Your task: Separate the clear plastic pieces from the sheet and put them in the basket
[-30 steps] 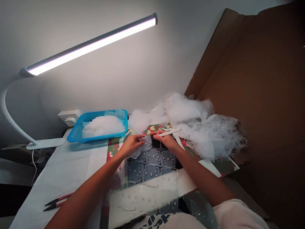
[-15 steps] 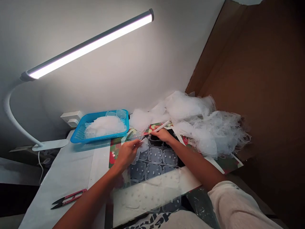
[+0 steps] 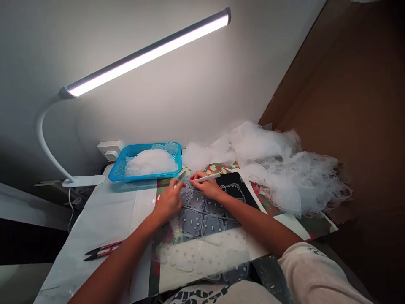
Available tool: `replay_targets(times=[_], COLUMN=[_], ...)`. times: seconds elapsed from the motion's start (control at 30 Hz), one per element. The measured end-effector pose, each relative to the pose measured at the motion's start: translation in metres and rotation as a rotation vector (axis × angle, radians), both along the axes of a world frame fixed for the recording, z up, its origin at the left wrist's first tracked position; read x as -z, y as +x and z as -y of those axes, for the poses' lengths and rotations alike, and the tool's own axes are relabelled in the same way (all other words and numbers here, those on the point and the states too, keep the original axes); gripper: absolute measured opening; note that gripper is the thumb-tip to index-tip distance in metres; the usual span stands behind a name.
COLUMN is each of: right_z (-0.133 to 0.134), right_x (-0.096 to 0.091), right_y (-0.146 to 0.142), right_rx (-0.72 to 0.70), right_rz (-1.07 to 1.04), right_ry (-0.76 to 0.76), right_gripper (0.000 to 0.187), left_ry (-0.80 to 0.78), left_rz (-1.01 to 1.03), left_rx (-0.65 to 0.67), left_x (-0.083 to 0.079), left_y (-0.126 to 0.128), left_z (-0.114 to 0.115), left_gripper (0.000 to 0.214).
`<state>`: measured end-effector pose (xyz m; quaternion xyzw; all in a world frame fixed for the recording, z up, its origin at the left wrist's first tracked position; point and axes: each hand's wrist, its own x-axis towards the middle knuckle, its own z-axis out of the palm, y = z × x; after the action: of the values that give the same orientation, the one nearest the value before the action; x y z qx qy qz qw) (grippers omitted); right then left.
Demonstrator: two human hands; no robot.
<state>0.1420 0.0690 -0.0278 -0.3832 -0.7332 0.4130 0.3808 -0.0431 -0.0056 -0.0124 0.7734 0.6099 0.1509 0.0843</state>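
A clear plastic sheet of moulded cut-out pieces (image 3: pixel 202 215) lies on a dark mat in front of me. My left hand (image 3: pixel 169 200) rests on its far left corner, fingers curled and pinching the sheet's edge. My right hand (image 3: pixel 205 186) sits beside it at the sheet's far edge, closed around a thin white pen-like tool (image 3: pixel 207 178) whose tip points left toward my left fingers. The two hands nearly touch.
A blue basket (image 3: pixel 177 162) of clear pieces stands at the back left. A heap of white plastic scrap (image 3: pixel 284 169) fills the back right, against a brown cardboard wall (image 3: pixel 348 105). Red-handled snips (image 3: pixel 101 251) lie at the near left. A lit desk lamp (image 3: pixel 148 52) arches overhead.
My left hand has lowered the clear piece it held up and now pinches at the sheet's edge. My right hand and the tool moved left and down to meet it. The view shifted left.
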Motion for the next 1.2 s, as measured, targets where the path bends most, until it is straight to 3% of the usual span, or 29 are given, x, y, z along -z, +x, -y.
replay_targets(times=[0.07,0.13,0.37,0.7,0.9,1.03,1.1,1.2], right_z=[0.003,0.004,0.008,0.005,0.009,0.009,0.005,-0.008], right_x=[0.007,0.011,0.006,0.016,0.016,0.021,0.017,0.003], right_y=[-0.008,-0.009,-0.01,-0.017,-0.015,-0.019,-0.009,0.029], right_rx=[0.016,0.032,-0.064,-0.057,-0.107,-0.12,-0.052,0.26], right_rz=[0.04,0.073,0.136,0.221,0.278,0.338,0.314,0.158], right_ry=[0.052,0.095,0.176,0.257,0.242,0.332,0.338,0.247], right_gripper=[0.019,0.018,0.017,0.017,0.019,0.012,0.011,0.012], left_ry=[-0.076,-0.144,-0.182,-0.184,-0.203,-0.211,-0.219,-0.232], left_rz=[-0.142,-0.251,-0.307,-0.342,-0.307,-0.303,-0.307,-0.298], left_rx=[0.043,0.043,0.007,-0.056,-0.019,-0.016,-0.027,-0.036], left_x=[0.005,0.008,0.003,0.002,-0.001,-0.002,-0.002,-0.001], left_y=[0.008,0.014,0.022,0.023,0.022,0.023,0.024,0.024], left_z=[0.005,0.012,0.028,0.027,0.027,0.027,0.028,0.029], left_gripper=[0.072,0.079,0.076,0.071,0.071,0.07,0.07,0.072])
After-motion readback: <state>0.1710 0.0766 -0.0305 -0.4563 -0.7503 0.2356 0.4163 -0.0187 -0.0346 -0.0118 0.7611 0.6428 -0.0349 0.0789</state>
